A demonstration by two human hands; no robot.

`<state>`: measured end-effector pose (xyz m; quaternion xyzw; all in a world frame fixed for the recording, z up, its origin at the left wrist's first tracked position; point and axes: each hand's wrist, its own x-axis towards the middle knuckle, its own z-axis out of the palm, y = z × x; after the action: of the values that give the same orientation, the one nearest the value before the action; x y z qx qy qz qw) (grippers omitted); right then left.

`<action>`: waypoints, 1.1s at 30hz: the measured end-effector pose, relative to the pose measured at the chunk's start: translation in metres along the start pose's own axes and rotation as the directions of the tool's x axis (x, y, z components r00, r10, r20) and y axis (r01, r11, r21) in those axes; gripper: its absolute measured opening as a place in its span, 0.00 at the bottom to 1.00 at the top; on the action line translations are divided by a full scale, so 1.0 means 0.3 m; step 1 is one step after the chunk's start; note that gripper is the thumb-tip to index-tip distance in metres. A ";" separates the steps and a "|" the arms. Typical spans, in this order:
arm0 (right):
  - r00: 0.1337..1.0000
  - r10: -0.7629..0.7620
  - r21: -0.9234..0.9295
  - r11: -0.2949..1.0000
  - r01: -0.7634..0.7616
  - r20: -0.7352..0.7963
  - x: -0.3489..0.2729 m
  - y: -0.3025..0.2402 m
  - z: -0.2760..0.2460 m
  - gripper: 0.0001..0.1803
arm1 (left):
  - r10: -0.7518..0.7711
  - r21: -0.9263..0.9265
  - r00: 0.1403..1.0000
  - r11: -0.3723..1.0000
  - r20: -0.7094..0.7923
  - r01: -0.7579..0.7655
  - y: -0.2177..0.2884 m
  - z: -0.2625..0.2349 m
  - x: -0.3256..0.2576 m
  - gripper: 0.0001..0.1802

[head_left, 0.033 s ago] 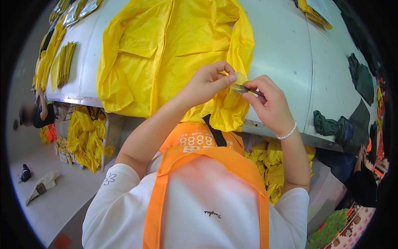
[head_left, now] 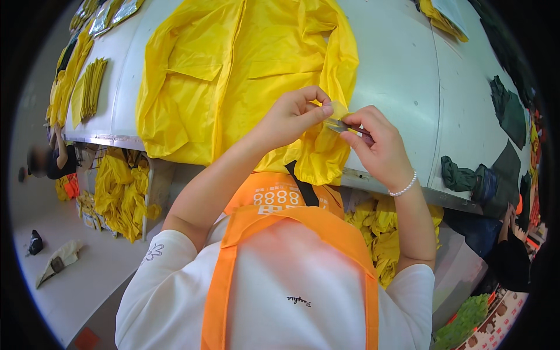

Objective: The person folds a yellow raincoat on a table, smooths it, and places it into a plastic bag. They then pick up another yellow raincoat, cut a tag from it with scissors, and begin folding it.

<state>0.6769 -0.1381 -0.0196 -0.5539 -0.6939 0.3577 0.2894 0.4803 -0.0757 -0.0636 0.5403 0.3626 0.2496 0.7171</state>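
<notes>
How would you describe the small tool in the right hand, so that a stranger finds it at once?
Start at the big yellow garment spread on the white table. At its near hem, both hands meet; the right hand pinches a small metal tool. It is the only grey, shiny thing against the yellow cloth.

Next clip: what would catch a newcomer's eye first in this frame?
The big bright yellow garment spread over the white table dominates the upper middle of the view. Just below its hem, the left hand pinches a bit of the yellow fabric while the right hand, with a bead bracelet at the wrist, holds a small metal tool against it. The orange apron fills the lower centre.
</notes>
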 end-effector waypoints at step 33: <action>0.999 -0.010 0.007 1.000 0.009 0.052 0.022 -0.004 0.015 0.09 | 0.016 0.038 0.995 0.999 0.103 -0.020 -0.020 0.003 0.017 0.09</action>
<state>0.6713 -0.1326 -0.0212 -0.5400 -0.7026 0.3731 0.2749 0.4837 -0.0742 -0.0706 0.5696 0.3252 0.2207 0.7219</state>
